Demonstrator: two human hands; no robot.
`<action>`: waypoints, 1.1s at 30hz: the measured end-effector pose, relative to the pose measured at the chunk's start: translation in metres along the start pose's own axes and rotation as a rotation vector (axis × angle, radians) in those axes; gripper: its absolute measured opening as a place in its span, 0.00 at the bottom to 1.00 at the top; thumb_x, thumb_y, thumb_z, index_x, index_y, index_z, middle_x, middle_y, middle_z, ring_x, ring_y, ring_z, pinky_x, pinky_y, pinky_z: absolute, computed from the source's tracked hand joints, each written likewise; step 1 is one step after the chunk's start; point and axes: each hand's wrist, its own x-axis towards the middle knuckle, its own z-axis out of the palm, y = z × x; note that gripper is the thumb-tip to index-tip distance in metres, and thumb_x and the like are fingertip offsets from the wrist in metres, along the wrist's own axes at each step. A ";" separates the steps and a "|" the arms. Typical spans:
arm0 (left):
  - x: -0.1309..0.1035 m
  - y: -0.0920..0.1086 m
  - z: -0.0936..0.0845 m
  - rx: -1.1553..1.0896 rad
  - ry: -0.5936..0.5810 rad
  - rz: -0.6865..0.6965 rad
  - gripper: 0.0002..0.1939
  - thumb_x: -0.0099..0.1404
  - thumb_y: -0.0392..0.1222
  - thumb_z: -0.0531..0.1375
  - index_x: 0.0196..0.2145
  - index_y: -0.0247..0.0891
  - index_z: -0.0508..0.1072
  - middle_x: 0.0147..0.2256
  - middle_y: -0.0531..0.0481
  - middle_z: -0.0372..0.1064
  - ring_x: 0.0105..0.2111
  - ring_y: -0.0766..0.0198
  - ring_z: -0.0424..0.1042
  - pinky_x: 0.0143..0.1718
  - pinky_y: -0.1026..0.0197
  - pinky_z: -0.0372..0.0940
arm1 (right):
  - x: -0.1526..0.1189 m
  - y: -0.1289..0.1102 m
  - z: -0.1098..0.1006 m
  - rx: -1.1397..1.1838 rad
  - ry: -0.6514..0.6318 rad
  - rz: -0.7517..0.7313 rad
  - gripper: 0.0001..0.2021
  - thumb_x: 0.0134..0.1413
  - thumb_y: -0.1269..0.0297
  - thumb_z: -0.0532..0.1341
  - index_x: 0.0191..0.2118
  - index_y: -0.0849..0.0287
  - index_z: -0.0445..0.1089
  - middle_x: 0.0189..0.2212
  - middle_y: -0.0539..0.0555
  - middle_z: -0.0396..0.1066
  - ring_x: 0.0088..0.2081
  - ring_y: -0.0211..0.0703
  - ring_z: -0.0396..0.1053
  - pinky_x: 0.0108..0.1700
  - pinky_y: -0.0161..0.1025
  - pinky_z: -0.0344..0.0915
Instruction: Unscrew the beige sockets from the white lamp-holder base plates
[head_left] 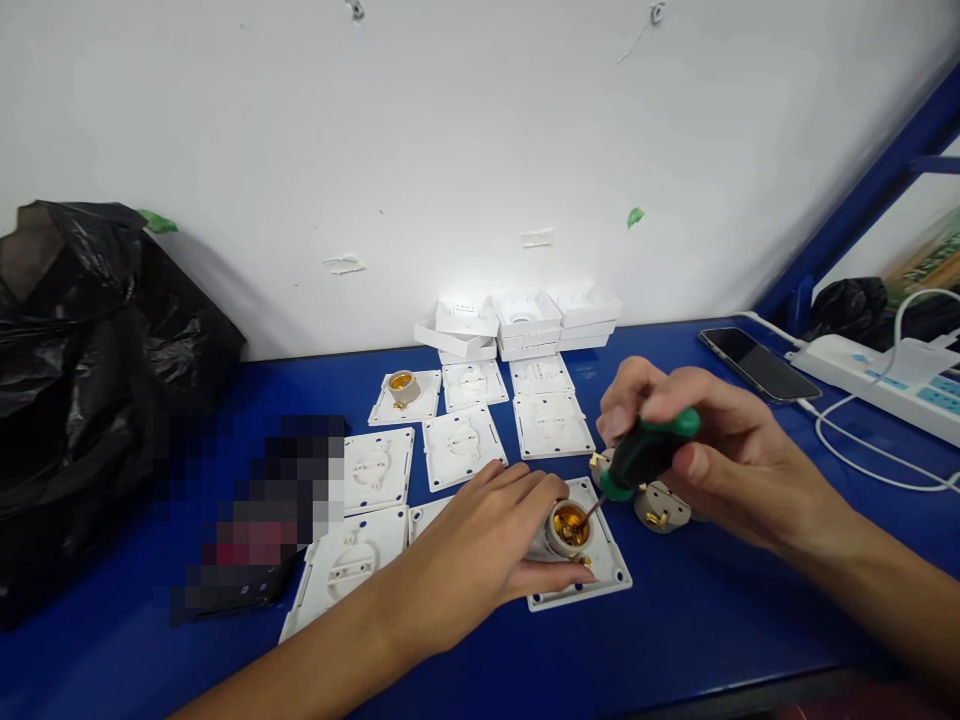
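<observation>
My left hand (499,535) grips a round lamp socket (568,530) with a gold-coloured inside, its thumb and fingers around the socket's left side. The socket sits on a square white plate (611,565) near the front of the blue table. A green and black screwdriver (645,455) is in my right hand (697,440), tilted, with its tip inside the socket. Behind and below the right hand lie loose sockets with brass terminals, one of them (661,508) just right of the plate.
Several white plates (463,443) lie left and behind, one bearing a socket (403,386). White boxes (526,312) are stacked by the wall. A black bag (112,350) stands left, near a blurred dark object (255,540). A phone (759,365), power strip (885,375) and cables are right.
</observation>
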 end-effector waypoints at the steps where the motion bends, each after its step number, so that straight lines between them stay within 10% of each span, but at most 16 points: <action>1: 0.000 0.000 0.000 0.002 -0.002 0.003 0.20 0.68 0.55 0.67 0.48 0.39 0.69 0.40 0.49 0.73 0.41 0.54 0.73 0.50 0.50 0.66 | 0.000 -0.001 0.000 0.018 -0.034 0.033 0.15 0.68 0.64 0.62 0.57 0.45 0.73 0.45 0.52 0.72 0.46 0.41 0.69 0.47 0.37 0.71; 7: 0.000 0.002 0.000 0.027 -0.014 -0.016 0.16 0.72 0.52 0.65 0.48 0.39 0.69 0.40 0.49 0.73 0.41 0.53 0.72 0.47 0.49 0.67 | 0.003 0.000 0.002 0.012 -0.045 0.003 0.13 0.59 0.54 0.70 0.48 0.50 0.78 0.45 0.53 0.71 0.45 0.41 0.70 0.45 0.36 0.71; 12: -0.001 0.003 0.000 0.040 -0.013 0.000 0.16 0.72 0.52 0.64 0.47 0.38 0.69 0.41 0.48 0.72 0.42 0.53 0.71 0.47 0.49 0.67 | 0.002 0.000 0.002 -0.013 -0.060 0.040 0.13 0.74 0.60 0.54 0.56 0.47 0.73 0.46 0.54 0.73 0.47 0.42 0.71 0.47 0.40 0.71; 19: -0.001 0.003 0.000 0.042 -0.031 0.004 0.14 0.73 0.50 0.63 0.46 0.38 0.69 0.40 0.49 0.71 0.41 0.53 0.70 0.47 0.49 0.66 | 0.005 -0.005 0.013 -0.268 0.180 -0.180 0.12 0.55 0.65 0.74 0.45 0.49 0.79 0.39 0.51 0.73 0.44 0.41 0.69 0.44 0.34 0.70; 23: -0.001 0.004 0.000 0.049 -0.024 0.013 0.14 0.73 0.50 0.63 0.46 0.38 0.68 0.39 0.50 0.70 0.40 0.53 0.70 0.45 0.50 0.66 | 0.002 -0.009 0.012 -0.202 0.068 -0.053 0.13 0.68 0.66 0.62 0.54 0.47 0.76 0.50 0.53 0.76 0.51 0.43 0.73 0.49 0.39 0.72; 33: -0.001 0.004 0.000 0.104 0.011 0.035 0.13 0.72 0.48 0.65 0.45 0.38 0.67 0.38 0.50 0.70 0.40 0.52 0.70 0.46 0.49 0.66 | 0.003 -0.004 0.008 0.016 0.011 -0.054 0.10 0.65 0.63 0.66 0.51 0.49 0.77 0.48 0.51 0.75 0.49 0.37 0.71 0.49 0.33 0.71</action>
